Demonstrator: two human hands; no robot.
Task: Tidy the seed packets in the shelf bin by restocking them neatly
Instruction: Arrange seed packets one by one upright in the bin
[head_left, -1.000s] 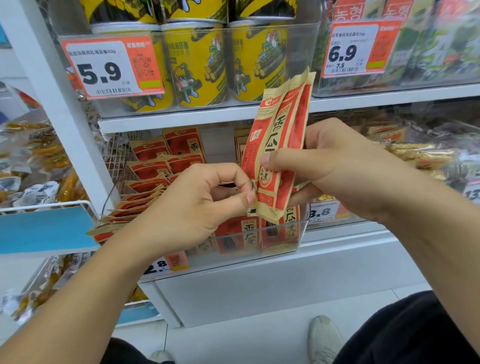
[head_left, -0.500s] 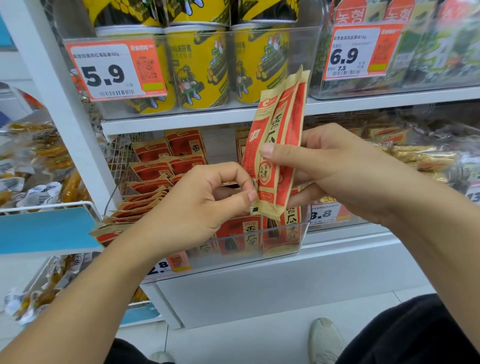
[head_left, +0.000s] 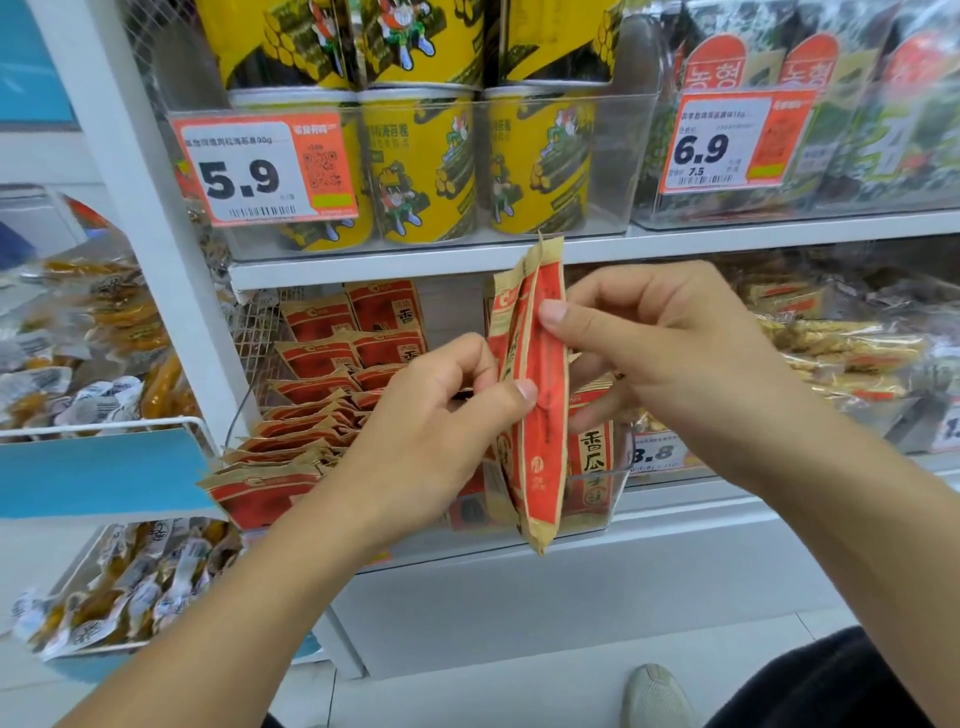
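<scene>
A small upright stack of red and tan seed packets (head_left: 540, 395) is held edge-on in front of the clear shelf bin (head_left: 605, 499). My right hand (head_left: 660, 353) grips the stack from the right, thumb across its upper front. My left hand (head_left: 441, 415) pinches its left edge near the middle. Behind my hands, more of the same packets (head_left: 322, 405) lie fanned and leaning in the bin's left half, and a few stand upright at its right front (head_left: 595, 467).
Yellow cans (head_left: 421, 166) stand in a clear bin on the shelf above, behind a 5.9 price tag (head_left: 260, 171). Green seaweed packs (head_left: 857, 104) fill the bin to their right. Wire racks of wrapped snacks (head_left: 83, 338) hang at the left. A shoe (head_left: 657, 696) is on the floor.
The stack has turned more edge-on and upright between my hands. Both hands keep hold of it. The view has moved closer to the shelf.
</scene>
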